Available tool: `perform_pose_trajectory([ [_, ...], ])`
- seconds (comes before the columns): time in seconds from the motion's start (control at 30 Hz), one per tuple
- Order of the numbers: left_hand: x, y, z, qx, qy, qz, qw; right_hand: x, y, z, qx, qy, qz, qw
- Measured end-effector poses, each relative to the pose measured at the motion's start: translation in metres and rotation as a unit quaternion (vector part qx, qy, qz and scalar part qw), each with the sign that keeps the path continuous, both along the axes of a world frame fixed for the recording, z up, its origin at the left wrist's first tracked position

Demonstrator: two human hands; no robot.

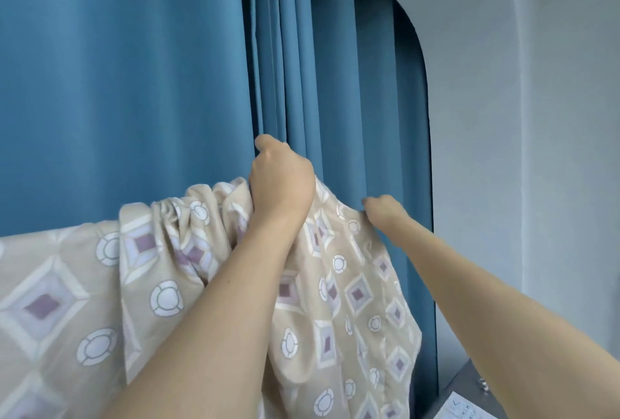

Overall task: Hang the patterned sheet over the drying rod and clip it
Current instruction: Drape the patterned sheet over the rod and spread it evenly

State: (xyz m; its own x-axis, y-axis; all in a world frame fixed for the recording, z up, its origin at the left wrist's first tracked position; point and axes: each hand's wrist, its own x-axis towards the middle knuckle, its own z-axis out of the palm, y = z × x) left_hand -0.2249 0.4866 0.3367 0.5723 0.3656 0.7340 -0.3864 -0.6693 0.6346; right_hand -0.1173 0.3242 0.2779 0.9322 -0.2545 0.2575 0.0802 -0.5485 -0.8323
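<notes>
Up front of the blue curtain (134, 83), the left hand (280, 180) grips the bunched beige patterned sheet (167, 267), fingers clamped. Right hand (382, 212) pinches its edge, seemingly; the rod is hidden.

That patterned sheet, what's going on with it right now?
A person is hanging the patterned sheet in front of a blue curtain. The left hand grips a bunched section at the sheet's top edge, and the right hand pinches the edge further right. The left part already drapes flat, while the middle is gathered. The rod itself is hidden under the fabric, and no clips are visible.
</notes>
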Motion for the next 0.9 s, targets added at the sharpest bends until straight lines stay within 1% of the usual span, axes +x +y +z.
perform_pose_trajectory([
  [0.03, 0.000, 0.002, 0.000, 0.015, 0.025, 0.004, 1.000, -0.001, 0.004, 0.004, 0.052, -0.062, -0.005, 0.997],
  [0.07, -0.001, 0.005, 0.002, 0.036, 0.053, 0.013, 0.998, -0.002, 0.010, 0.009, 0.091, -0.110, 0.021, 0.989],
  [0.1, -0.003, 0.009, 0.004, 0.060, 0.079, 0.022, 0.995, -0.004, 0.016, 0.014, 0.103, -0.130, 0.066, 0.984],
  [0.13, -0.005, 0.013, 0.004, 0.082, 0.099, 0.030, 0.991, -0.008, 0.024, 0.017, 0.077, -0.131, 0.109, 0.982],
  [0.2, -0.011, 0.017, 0.005, 0.119, 0.118, 0.038, 0.985, -0.014, 0.041, 0.017, -0.018, -0.122, 0.137, 0.983],
  [0.23, -0.015, 0.019, 0.004, 0.135, 0.122, 0.041, 0.982, -0.014, 0.048, 0.015, -0.037, -0.129, 0.127, 0.983],
  [0.27, -0.020, 0.020, 0.004, 0.151, 0.128, 0.048, 0.979, -0.015, 0.055, 0.011, -0.034, -0.152, 0.118, 0.981],
  [0.33, -0.032, 0.025, 0.002, 0.203, 0.140, 0.077, 0.966, -0.015, 0.063, -0.003, 0.019, -0.192, 0.095, 0.977],
  [0.4, -0.041, 0.033, -0.003, 0.277, 0.150, 0.108, 0.943, -0.018, 0.067, -0.016, 0.081, -0.213, 0.069, 0.971],
  [0.5, -0.059, 0.046, -0.010, 0.348, 0.145, 0.090, 0.922, -0.021, 0.069, -0.020, 0.108, -0.222, 0.046, 0.968],
  [0.57, -0.075, 0.056, -0.011, 0.394, 0.119, 0.094, 0.906, -0.022, 0.069, -0.016, 0.084, -0.213, 0.051, 0.972],
  [0.63, -0.089, 0.069, -0.009, 0.431, 0.072, 0.150, 0.887, -0.022, 0.068, -0.012, 0.038, -0.218, 0.054, 0.974],
  [0.67, -0.093, 0.079, -0.008, 0.435, 0.059, 0.179, 0.881, -0.024, 0.068, -0.009, 0.015, -0.230, 0.055, 0.972],
  [0.73, -0.097, 0.098, -0.006, 0.425, 0.090, 0.201, 0.878, -0.035, 0.074, 0.000, -0.032, -0.264, 0.067, 0.962],
  [0.8, -0.099, 0.112, -0.010, 0.413, 0.140, 0.176, 0.882, -0.050, 0.088, 0.011, -0.088, -0.311, 0.098, 0.941],
  [0.83, -0.100, 0.117, -0.013, 0.410, 0.143, 0.166, 0.886, -0.060, 0.097, 0.016, -0.115, -0.331, 0.117, 0.929],
  [0.9, -0.100, 0.119, -0.021, 0.419, 0.112, 0.176, 0.884, -0.076, 0.117, 0.023, -0.168, -0.365, 0.140, 0.905],
])
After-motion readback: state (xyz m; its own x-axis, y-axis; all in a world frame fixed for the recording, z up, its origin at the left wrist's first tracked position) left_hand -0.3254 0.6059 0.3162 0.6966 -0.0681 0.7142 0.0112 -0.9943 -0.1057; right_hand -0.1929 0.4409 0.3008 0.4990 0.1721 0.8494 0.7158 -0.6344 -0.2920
